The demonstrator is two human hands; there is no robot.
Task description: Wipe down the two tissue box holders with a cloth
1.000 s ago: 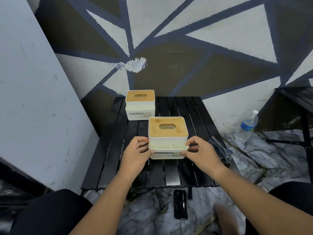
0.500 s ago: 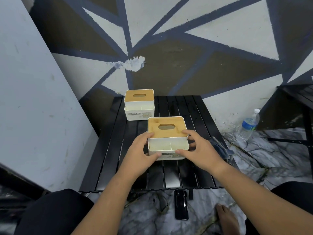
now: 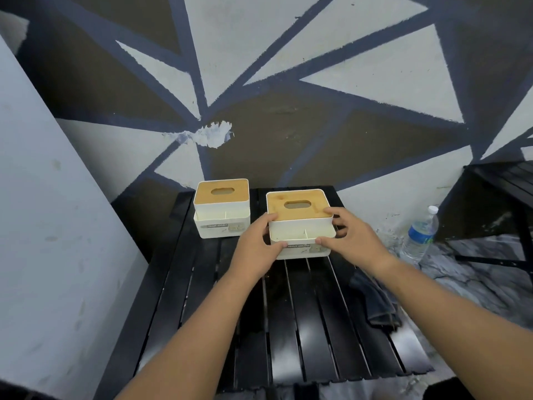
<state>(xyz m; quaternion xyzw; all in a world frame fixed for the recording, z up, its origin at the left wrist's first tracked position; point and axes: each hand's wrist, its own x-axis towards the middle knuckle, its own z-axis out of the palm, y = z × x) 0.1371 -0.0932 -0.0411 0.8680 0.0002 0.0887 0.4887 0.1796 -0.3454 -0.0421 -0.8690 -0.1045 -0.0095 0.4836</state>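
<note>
Grip is two-handed: the left hand (image 3: 259,246) and the right hand (image 3: 352,241) clasp the sides of the near tissue box holder (image 3: 300,226), far back on the black slatted worktop (image 3: 288,327), close beside the second holder (image 3: 220,209) on its left. It looks like positioning, so keep it level and leave a gap for wiping between them. Neither hand has the cloth (image 3: 375,301), which lies crumpled near the right edge, clear of both. A water bottle (image 3: 419,235) stands on the floor (image 3: 476,278).
</note>
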